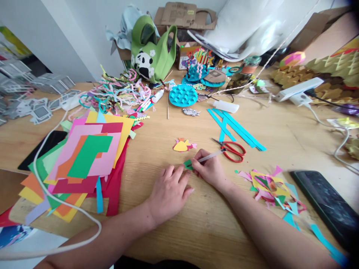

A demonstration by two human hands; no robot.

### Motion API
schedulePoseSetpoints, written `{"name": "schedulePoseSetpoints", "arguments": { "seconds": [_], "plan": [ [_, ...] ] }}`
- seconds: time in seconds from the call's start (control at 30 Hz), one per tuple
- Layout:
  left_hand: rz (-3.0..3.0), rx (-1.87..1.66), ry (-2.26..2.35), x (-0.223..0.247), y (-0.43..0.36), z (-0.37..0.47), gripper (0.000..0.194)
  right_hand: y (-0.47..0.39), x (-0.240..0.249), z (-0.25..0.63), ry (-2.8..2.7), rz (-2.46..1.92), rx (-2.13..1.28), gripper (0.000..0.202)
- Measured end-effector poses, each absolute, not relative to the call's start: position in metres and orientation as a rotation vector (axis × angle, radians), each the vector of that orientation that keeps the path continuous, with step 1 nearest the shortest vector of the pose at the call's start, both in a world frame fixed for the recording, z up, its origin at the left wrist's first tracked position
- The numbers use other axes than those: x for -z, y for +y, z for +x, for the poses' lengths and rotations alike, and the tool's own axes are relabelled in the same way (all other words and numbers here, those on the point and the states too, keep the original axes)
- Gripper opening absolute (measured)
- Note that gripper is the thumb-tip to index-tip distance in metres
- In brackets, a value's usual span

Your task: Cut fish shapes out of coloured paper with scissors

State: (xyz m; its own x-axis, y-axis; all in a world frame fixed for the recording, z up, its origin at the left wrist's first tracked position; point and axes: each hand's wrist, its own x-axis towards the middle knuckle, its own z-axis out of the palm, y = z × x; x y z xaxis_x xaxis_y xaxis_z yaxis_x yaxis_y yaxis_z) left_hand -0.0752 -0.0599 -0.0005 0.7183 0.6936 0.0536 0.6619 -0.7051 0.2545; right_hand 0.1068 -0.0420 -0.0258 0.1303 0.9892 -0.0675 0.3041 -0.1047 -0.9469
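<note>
Between my fingertips, a small green paper piece (188, 164) lies flat on the wooden table. My right hand (209, 168) is closed round a pen (211, 155), its tip down at the green paper. Fingers spread and palm down, my left hand (170, 192) rests on the table, its fingertips at the paper's left edge. Just beyond both hands lies a small stack of fish-shaped paper cutouts (181, 145), yellow on top with pink and red beneath. Red-handled scissors (233, 150) lie to the right of the pen, their blades pointing left.
Coloured paper sheets (89, 157) are piled at left, crossed by a white cable (36, 164). Blue paper strips (238, 127), paper scraps (270, 186) and a phone (322, 201) lie right. Behind stand a blue textured disc (183, 95), pipe cleaners (120, 89) and a green panda bag (157, 56).
</note>
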Motion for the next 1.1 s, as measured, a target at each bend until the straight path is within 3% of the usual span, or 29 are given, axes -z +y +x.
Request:
{"name": "schedulePoseSetpoints", "arguments": {
  "seconds": [0.8,1.1],
  "plan": [
    [2.705,-0.221,1.092,0.0038,-0.0609,-0.0760,0.043,-0.0439,0.0258,0.1095,-1.258,-1.438,-0.995,0.021],
    [2.729,-0.288,1.103,0.0083,-0.0601,-0.0779,0.042,-0.0468,0.0224,0.1130,-1.027,-1.319,-0.755,0.030]
  ]
}}
